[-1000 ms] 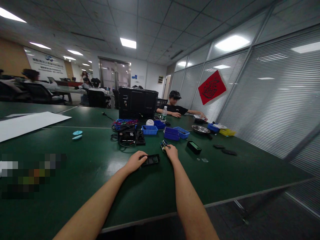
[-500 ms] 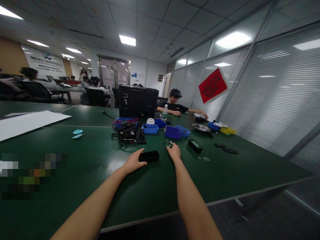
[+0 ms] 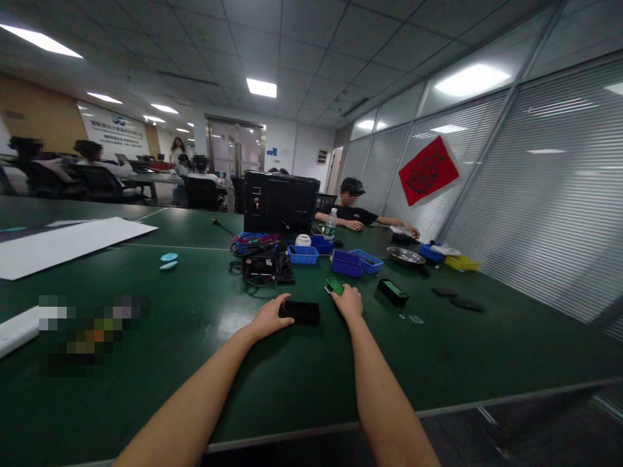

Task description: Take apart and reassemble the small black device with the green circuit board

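Note:
My left hand (image 3: pixel 270 317) grips the left end of a flat black case (image 3: pixel 302 312) lying on the green table (image 3: pixel 146 363). My right hand (image 3: pixel 349 300) is closed in a pinch on a small green circuit board (image 3: pixel 334 286), held just above the table to the right of the case. Both forearms reach out from the near edge.
Behind my hands lie a tangle of cables on a black device (image 3: pixel 263 268), blue bins (image 3: pixel 346 262), a white ball (image 3: pixel 303 240), a black box (image 3: pixel 392 291) and a metal bowl (image 3: pixel 405 255). A big black case (image 3: pixel 281 202) stands further back. Another person (image 3: pixel 351 209) sits across. White sheet (image 3: pixel 68 241) at left.
My right hand has lifted the green board and turned it flat side up. The black case under my left hand has shifted slightly away. The camera has panned a little left.

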The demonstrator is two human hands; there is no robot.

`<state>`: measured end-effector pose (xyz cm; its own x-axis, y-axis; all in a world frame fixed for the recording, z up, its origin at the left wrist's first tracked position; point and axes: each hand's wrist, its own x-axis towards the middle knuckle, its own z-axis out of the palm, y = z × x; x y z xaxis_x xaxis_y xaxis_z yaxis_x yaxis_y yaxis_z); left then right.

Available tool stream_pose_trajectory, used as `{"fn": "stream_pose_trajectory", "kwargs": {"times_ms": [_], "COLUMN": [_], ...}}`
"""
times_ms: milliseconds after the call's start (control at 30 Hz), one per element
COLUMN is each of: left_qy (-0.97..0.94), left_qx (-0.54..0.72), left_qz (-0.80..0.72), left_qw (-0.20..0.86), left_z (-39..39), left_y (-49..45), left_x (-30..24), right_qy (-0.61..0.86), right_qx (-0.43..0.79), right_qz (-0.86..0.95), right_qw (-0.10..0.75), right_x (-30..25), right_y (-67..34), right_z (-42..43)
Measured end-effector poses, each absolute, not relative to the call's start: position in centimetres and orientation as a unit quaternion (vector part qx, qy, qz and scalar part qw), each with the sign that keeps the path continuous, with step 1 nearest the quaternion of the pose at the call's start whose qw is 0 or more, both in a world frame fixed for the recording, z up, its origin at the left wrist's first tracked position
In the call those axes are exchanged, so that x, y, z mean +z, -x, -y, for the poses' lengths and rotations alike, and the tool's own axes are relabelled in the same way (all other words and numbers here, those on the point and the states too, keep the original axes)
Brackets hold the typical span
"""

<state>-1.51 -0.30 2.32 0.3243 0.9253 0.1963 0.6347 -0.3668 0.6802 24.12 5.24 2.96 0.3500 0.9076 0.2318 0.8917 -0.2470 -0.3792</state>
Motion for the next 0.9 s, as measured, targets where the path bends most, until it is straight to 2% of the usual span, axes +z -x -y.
{"fn": "stream_pose_trajectory", "kwargs": {"times_ms": [367,667,767,900], "left_qy": [-0.767,-0.77,-0.771,-0.771], "left_qx": [0.315,0.314,0.315,0.314], "left_qz": [-0.508,-0.514,-0.512,-0.51], "left_qw": [0.235,0.209,0.21,0.215], "left_z": [-0.3,-0.7,-0.8,-0.9], "left_y": [1.3,1.4,1.4,1.4], "left_x": [1.8,1.2,1.2,1.1], "right_qy": [0.765,0.737,0.71,0.535], "right_qx": [0.056,0.091,0.144,0.336], "right_qz": [0.603,0.597,0.584,0.579], "right_qw": [0.219,0.305,0.366,0.515], "right_x": [2.9,2.4,3.2,4.2], "right_y": [-25.9,-26.5,-25.6,-23.5], "right_z": [-7.0,-5.8,-5.2,-4.4]}}
